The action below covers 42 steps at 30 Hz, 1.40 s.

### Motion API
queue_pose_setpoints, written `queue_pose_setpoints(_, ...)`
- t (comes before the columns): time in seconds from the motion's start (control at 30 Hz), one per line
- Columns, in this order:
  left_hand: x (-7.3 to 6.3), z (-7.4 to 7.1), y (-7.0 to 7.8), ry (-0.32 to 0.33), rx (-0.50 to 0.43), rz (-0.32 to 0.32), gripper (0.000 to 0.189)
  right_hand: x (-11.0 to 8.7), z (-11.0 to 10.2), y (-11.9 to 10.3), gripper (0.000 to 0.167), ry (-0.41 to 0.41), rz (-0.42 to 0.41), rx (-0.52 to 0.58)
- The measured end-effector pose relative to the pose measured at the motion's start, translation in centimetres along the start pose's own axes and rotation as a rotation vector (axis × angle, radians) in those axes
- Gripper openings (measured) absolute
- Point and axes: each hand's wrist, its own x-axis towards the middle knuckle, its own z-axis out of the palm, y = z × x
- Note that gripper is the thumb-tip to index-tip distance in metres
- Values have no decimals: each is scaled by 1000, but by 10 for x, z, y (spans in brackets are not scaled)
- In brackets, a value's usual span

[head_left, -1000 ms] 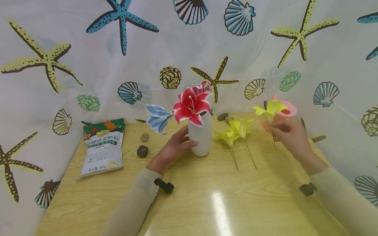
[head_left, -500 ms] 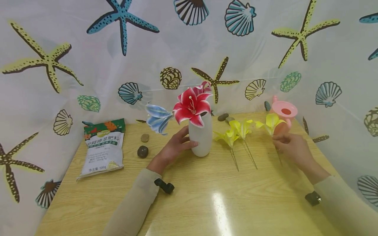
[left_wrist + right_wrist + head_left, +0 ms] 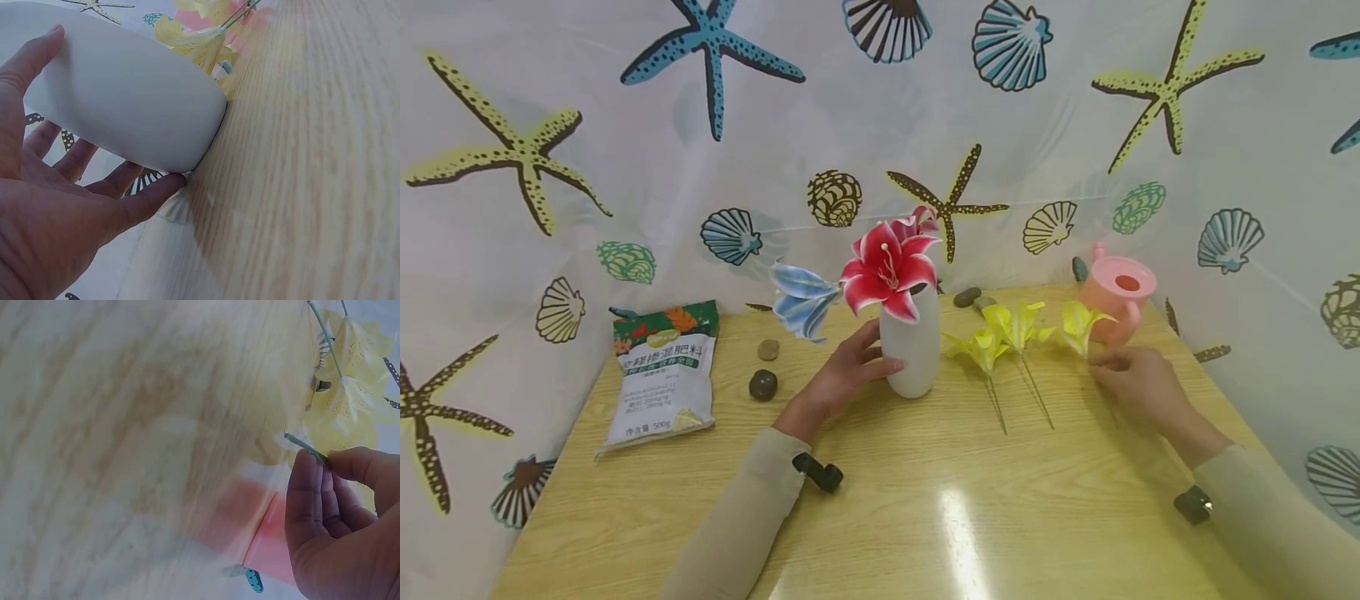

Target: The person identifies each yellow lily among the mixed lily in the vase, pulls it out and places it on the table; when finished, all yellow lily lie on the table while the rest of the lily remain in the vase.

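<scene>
My left hand [image 3: 850,371] grips the lower part of a white vase [image 3: 912,358], thumb on one side and fingers on the other, as the left wrist view shows. The vase stands upright on the wooden table. In it are a red lily [image 3: 887,268] with white edges and a pale blue lily [image 3: 803,300] leaning out to the left; a second pinkish bloom shows behind. My right hand [image 3: 1138,385] pinches the green stem [image 3: 304,446] of a yellow lily [image 3: 1078,325] between thumb and fingertips, low over the table. Two more yellow lilies [image 3: 985,348] lie between the hands.
A pink watering can [image 3: 1112,296] stands just behind my right hand. At the left lies a fertilizer bag [image 3: 662,375], with a dark stone [image 3: 763,385] and a brown stone [image 3: 767,350] beside it. More stones [image 3: 967,297] sit behind the vase, near the printed curtain [image 3: 880,125].
My right hand has lowered the yellow lily toward the table, and its bloom has tipped left, uncovering the watering can. My left hand and the vase stay where they were.
</scene>
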Motion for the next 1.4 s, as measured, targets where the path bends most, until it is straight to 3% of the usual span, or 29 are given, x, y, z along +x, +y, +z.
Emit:
queue_pose_setpoints(0.7,1,1,-1,1,-13,-12,78,6,11,1,38,-36,21,95)
queue_pose_setpoints(0.97,0,2,-1,-4,-7,-10,81,9,12,14,51,-120,118,405)
queue_pose_setpoints(1.4,0,-1,-2,4,-3,-12,81,13,13,16,55,-141,179,465)
